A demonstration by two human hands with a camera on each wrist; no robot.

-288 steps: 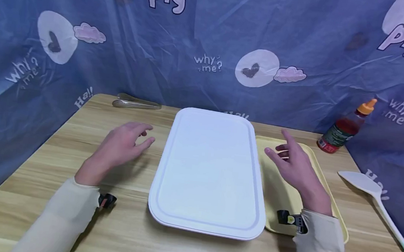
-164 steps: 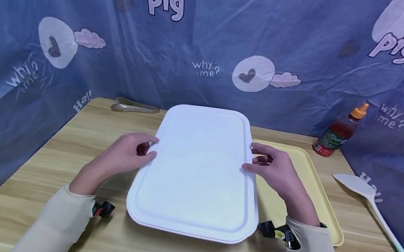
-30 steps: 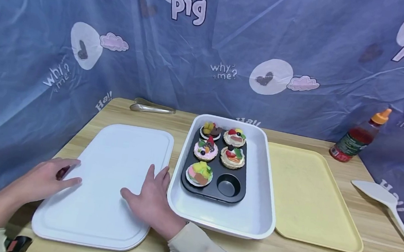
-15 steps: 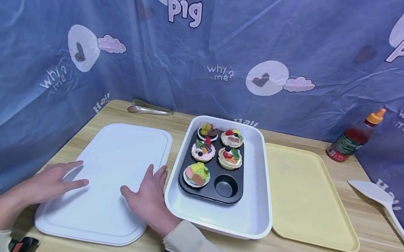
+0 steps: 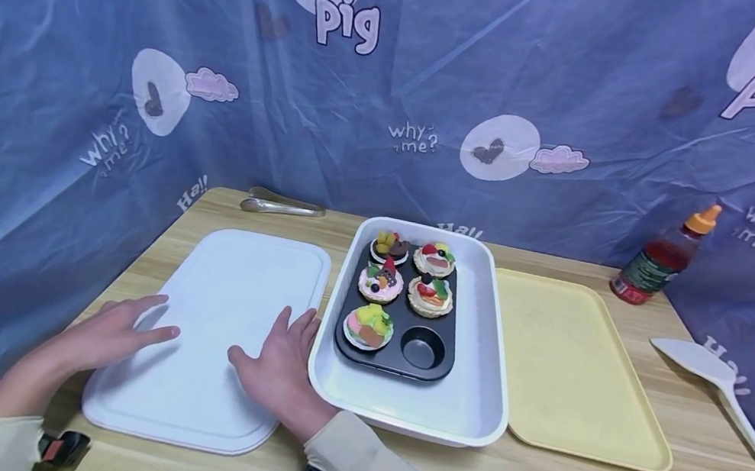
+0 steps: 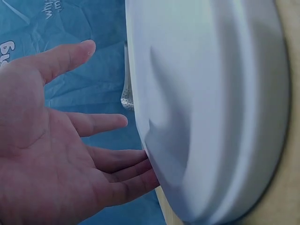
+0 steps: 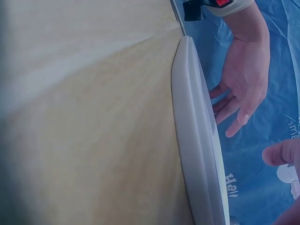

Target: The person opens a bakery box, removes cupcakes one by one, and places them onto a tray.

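A white lid lies flat on the wooden table, left of a white box. My left hand is at the lid's left edge; in the left wrist view its thumb and index finger are spread and its lower fingertips meet the rim of the lid. Over the lid's right side is my right hand, fingers extended, between lid and box; whether it touches the lid I cannot tell. In the box sits a dark muffin pan with several decorated tarts and one empty cup at the front right.
A yellow tray lies right of the box. Metal tongs rest at the back left. A sauce bottle stands at the back right, with a white ladle-like utensil in front of it. Blue printed cloth hangs behind the table.
The lid came off the box and went to the left, uncovering the pan and tarts. In the last half second it shifted slightly right, and my left hand moved right too.
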